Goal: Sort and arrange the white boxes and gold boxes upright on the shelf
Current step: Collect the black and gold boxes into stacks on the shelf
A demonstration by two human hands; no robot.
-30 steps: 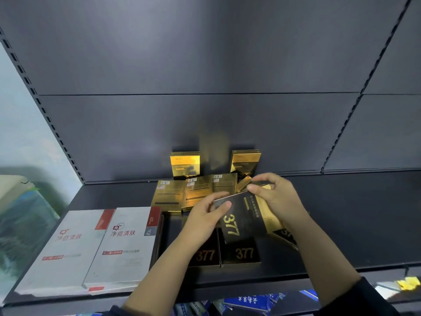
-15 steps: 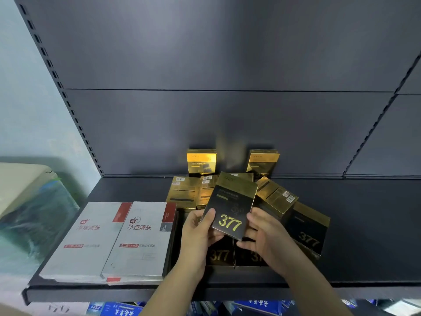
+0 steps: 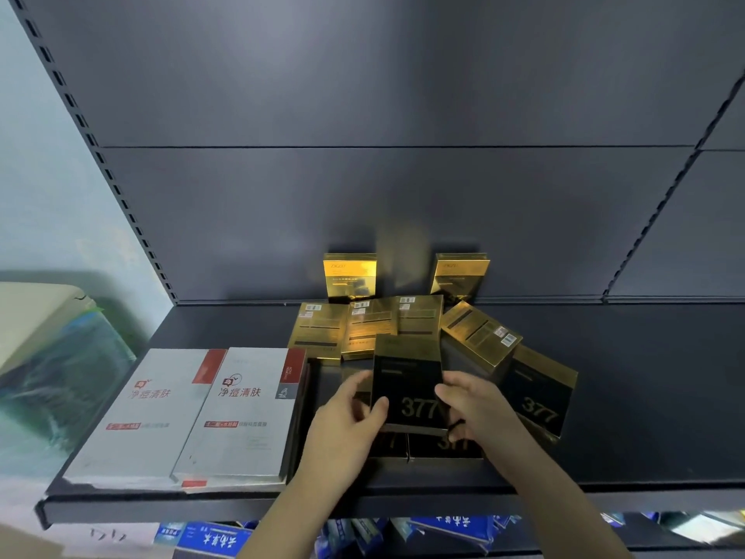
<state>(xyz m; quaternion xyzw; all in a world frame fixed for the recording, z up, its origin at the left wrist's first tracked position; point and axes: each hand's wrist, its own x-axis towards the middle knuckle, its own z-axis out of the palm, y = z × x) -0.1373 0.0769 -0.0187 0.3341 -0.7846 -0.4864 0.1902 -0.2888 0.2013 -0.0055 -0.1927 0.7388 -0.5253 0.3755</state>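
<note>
I hold a black-and-gold box marked 377 (image 3: pixel 407 387) upright between my left hand (image 3: pixel 348 421) and my right hand (image 3: pixel 477 413), just above other 377 boxes (image 3: pixel 447 447) lying flat at the shelf front. Another 377 box (image 3: pixel 540 391) leans to the right. Several gold boxes (image 3: pixel 322 330) lie flat behind, one (image 3: pixel 479 336) tilted. Two gold boxes (image 3: pixel 350 276) (image 3: pixel 459 276) stand upright against the back panel. Two white boxes (image 3: pixel 149 413) (image 3: pixel 242 413) lie flat side by side at the left.
The dark shelf (image 3: pixel 645 397) runs wide to the right of the boxes. Its front edge (image 3: pixel 161 508) is near me. Blue packages (image 3: pixel 213 538) fill the shelf below. A pale bundle (image 3: pixel 48 349) sits left of the shelf upright.
The held 377 box went from tilted to upright and lower, close over the flat 377 boxes. My hands shifted to its two lower sides. The view moved closer to the shelf.
</note>
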